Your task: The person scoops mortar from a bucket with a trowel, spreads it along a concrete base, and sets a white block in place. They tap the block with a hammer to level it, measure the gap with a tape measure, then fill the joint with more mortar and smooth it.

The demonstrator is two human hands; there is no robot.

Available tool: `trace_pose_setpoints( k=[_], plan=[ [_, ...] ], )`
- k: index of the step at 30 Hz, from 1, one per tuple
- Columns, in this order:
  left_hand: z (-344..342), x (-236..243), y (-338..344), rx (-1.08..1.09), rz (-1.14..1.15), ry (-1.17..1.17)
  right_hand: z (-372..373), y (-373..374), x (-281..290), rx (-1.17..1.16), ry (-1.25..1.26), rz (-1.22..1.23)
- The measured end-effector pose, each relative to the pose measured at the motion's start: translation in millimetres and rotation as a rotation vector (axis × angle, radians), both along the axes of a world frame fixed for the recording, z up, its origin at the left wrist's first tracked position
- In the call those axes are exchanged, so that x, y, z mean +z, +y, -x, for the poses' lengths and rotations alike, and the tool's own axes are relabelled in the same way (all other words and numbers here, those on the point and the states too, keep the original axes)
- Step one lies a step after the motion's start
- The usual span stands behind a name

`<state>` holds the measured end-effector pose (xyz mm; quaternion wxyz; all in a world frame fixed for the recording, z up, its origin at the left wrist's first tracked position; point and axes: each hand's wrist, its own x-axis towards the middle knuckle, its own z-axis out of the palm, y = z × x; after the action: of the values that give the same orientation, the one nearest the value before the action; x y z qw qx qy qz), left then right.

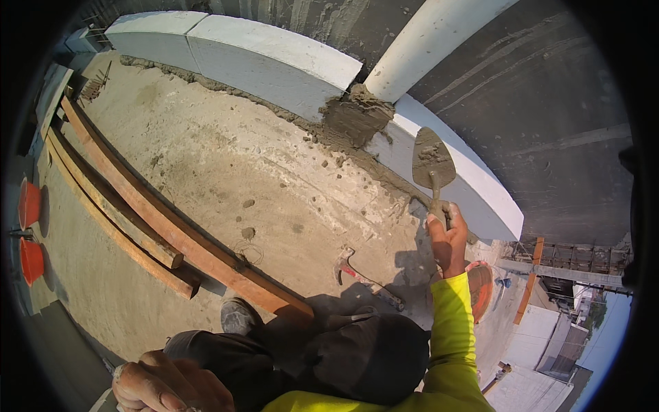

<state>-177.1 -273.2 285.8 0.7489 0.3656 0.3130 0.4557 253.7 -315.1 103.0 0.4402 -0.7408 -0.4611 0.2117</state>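
My right hand (pixel 449 237) grips the handle of a trowel (pixel 434 161), its blade smeared with grey mortar. The blade appears in front of a white block (pixel 480 182) standing along the dark wall. Up and left of it, wet mortar (pixel 353 122) fills the gap between that block and a longer white block (pixel 271 58), at the foot of a white pipe (pixel 432 44). My left hand (pixel 171 384) is low at the lower left edge, away from the blocks, its fingers curled closed. Whatever it may hold is hidden.
A claw hammer (pixel 360 275) lies on the dusty concrete floor (pixel 274 185) near my knees. Long wooden beams (pixel 185 233) stretch across the left side. Two orange-red buckets (pixel 31 261) stand at far left. Another red bucket (pixel 478 292) is partly behind my right forearm. Steel rebar (pixel 576 255) shows at right.
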Motion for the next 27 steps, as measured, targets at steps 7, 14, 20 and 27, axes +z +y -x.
trace_pose_setpoints(
  k=[7, 14, 20, 27],
  plan=[
    [-32, -5, 0, -0.015, 0.075, -0.084, -30, -235, 83, -0.376, -0.140, 0.611],
    [-57, -9, -6, -0.081, 0.046, 0.008, -108, -313, 56, -0.237, -0.714, 1.276],
    [-72, -8, -21, 0.011, -0.020, 0.051, -148, -269, -25, -0.155, -0.624, 1.332],
    [-84, -9, -25, 0.064, -0.045, 0.082, -131, -277, -47, -0.032, -0.423, 1.175]
  ],
)
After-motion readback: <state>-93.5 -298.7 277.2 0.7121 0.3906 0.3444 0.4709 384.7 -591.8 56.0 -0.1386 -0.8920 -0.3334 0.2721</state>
